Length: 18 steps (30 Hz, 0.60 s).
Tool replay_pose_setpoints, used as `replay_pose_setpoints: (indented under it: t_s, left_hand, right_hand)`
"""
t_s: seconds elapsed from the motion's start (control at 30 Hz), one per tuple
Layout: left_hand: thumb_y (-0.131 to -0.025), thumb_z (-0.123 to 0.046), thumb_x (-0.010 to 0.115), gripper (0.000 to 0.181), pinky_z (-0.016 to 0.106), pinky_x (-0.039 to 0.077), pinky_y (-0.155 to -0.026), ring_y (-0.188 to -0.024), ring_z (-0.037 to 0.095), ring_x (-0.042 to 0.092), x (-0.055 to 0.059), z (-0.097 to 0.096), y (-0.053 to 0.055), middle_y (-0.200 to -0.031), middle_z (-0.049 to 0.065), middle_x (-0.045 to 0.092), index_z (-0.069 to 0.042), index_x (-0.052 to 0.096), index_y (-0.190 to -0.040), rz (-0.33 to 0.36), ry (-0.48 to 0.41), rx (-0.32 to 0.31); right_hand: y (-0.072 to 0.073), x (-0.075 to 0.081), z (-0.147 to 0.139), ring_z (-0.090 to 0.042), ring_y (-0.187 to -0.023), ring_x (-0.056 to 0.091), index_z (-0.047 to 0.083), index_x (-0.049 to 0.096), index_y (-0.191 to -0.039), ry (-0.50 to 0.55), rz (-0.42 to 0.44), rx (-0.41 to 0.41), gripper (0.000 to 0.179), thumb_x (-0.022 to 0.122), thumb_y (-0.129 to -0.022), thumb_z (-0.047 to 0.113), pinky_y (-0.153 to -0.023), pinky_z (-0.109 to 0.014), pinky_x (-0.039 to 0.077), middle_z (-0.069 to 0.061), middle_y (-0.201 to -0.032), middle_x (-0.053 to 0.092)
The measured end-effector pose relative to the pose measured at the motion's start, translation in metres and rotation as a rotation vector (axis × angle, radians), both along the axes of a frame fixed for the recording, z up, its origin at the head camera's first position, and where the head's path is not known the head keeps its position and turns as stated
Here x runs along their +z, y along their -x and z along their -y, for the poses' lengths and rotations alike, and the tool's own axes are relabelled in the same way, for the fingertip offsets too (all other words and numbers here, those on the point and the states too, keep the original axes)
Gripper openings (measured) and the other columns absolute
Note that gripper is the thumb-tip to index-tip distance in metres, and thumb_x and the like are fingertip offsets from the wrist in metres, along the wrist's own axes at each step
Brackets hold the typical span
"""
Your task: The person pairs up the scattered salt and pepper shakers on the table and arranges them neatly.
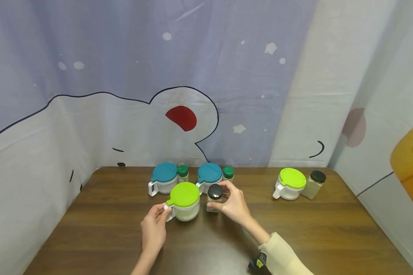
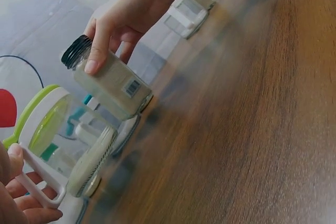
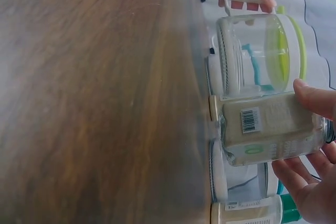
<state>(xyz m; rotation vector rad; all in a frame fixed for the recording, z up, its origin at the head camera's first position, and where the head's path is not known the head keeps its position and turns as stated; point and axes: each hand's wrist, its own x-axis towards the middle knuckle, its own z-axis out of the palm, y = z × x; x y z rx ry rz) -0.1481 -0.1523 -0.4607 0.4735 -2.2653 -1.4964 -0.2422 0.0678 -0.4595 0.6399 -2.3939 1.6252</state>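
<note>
My left hand (image 1: 153,231) pinches the white handle of a glass seasoning pot with a lime-green lid (image 1: 184,195). In my right hand (image 1: 236,206) is a square glass spice jar with a black cap (image 1: 215,192), gripped between thumb and fingers. A tan powder and a barcode label (image 3: 251,120) show on that jar in the right wrist view. The pot and jar stand side by side, both upright; I cannot tell whether their bases touch the table. Close behind them are two blue-lidded pots (image 1: 164,172) and two green-capped jars (image 1: 182,170).
Toward the right of the wooden table (image 1: 106,229) stand another lime-lidded pot (image 1: 292,178) and a black-capped jar (image 1: 316,184). A patterned curtain (image 1: 234,76) hangs along the table's back edge. A black device (image 1: 258,263) is by the right sleeve.
</note>
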Motion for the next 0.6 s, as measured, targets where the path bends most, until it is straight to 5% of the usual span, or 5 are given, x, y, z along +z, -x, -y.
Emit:
replay_pose_setpoints:
  t_s: [0.37, 0.6]
  left_hand:
    - [-0.093, -0.011, 0.063, 0.023, 0.040, 0.053, -0.089, -0.104, 0.034, 0.067, 0.000, 0.009, -0.005, -0.111, 0.024, 0.068, 0.004, 0.064, -0.110, 0.016, 0.002, 0.025]
    - [-0.093, -0.012, 0.063, 0.023, 0.036, 0.056, -0.085, -0.103, 0.032, 0.068, 0.000, 0.014, -0.008, -0.111, 0.023, 0.069, 0.003, 0.065, -0.111, 0.023, 0.012, 0.034]
  right_hand:
    - [-0.004, 0.010, 0.013, -0.024, -0.093, 0.067, 0.000, 0.060, -0.109, 0.027, 0.031, 0.032, 0.058, 0.090, -0.059, 0.002, -0.083, -0.030, 0.057, -0.013, -0.099, 0.071]
    - [0.002, 0.001, 0.018, -0.014, -0.087, 0.067, 0.007, 0.062, -0.108, 0.011, -0.022, 0.059, 0.057, 0.092, -0.059, 0.013, -0.075, -0.026, 0.058, -0.007, -0.097, 0.072]
